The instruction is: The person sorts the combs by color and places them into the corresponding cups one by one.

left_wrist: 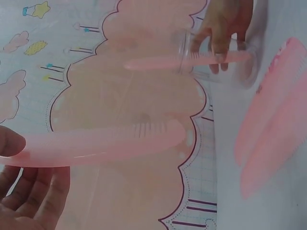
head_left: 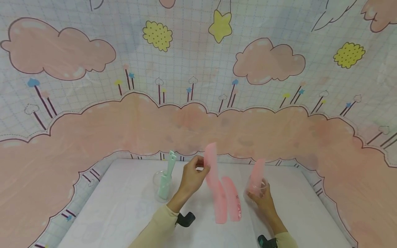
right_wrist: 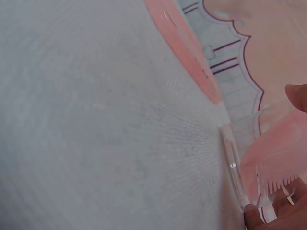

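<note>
My left hand [head_left: 193,175] pinches a pink comb [head_left: 211,155] near one end and holds it up above the table. That comb's teeth show in the left wrist view, where the comb [left_wrist: 105,143] lies level across the picture. A clear plastic cup [head_left: 249,193] stands at the right, and my right hand [head_left: 263,199] grips its side. Inside the cup leans another pink comb [head_left: 257,172], its upper end sticking out past the rim. Between the hands, two more pink combs lie side by side: a plain one [head_left: 221,206] and one with dark marks [head_left: 232,199].
On the left stands a second clear cup [head_left: 156,182] with mint-green long-handled things [head_left: 169,168] in it, their kind unclear. The white table [head_left: 124,206] ends at a cloud-patterned cloth [head_left: 186,127] behind. Dark straps with camera mounts [head_left: 186,219] sit at both wrists.
</note>
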The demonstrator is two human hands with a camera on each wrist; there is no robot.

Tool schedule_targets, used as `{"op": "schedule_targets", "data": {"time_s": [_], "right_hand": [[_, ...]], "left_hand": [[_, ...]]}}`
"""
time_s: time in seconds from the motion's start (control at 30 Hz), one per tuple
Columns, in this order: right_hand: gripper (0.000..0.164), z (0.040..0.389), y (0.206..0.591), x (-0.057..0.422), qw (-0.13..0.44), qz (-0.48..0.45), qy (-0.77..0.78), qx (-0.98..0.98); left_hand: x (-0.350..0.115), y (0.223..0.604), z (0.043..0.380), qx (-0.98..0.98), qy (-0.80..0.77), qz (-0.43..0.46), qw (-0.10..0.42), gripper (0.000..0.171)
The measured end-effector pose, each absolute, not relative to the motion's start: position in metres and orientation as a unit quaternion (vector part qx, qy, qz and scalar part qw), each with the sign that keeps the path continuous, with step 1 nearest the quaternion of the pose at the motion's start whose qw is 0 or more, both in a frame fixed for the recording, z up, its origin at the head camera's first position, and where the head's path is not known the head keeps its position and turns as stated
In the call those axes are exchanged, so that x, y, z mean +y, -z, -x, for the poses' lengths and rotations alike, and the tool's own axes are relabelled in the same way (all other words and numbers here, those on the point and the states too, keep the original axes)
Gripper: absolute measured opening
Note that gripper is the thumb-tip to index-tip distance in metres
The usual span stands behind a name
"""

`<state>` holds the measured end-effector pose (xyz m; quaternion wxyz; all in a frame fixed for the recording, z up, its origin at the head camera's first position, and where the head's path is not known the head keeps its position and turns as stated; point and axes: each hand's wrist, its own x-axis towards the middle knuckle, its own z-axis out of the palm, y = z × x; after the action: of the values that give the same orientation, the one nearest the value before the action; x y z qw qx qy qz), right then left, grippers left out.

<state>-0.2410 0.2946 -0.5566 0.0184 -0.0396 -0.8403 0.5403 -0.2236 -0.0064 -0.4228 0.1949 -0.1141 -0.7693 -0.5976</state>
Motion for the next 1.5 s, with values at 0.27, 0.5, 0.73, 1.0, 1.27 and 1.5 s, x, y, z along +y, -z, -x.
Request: {"op": "schedule_targets", "data": {"time_s": [0.27,0.5,0.73,1.0,1.27,1.5], "right_hand": [[0.102,0.240,0.558,0.296,0.019,0.039,-0.535,-0.844],[0.104,0.238,0.561,0.296,0.006,0.039,-0.541,-0.840],[0.104,0.238,0.565,0.297,0.004,0.046,-0.539,-0.841],[0.106,0.244,0.562,0.298,0.007,0.041,-0.544,-0.838],[0.106,0.245,0.562,0.297,0.014,0.036,-0.542,-0.840],[0.109,0.247,0.563,0.298,0.014,0.042,-0.537,-0.843]], "left_hand": [[0.009,0.425,0.231,-0.757,0.615,0.125,0.183,0.013],[0.023,0.428,0.232,-0.758,0.615,0.131,0.172,0.013],[0.039,0.425,0.237,-0.757,0.613,0.148,0.170,0.013],[0.056,0.417,0.245,-0.753,0.618,0.160,0.158,0.013],[0.074,0.417,0.253,-0.740,0.634,0.161,0.154,0.013],[0.089,0.419,0.260,-0.737,0.640,0.157,0.148,0.013]]}}
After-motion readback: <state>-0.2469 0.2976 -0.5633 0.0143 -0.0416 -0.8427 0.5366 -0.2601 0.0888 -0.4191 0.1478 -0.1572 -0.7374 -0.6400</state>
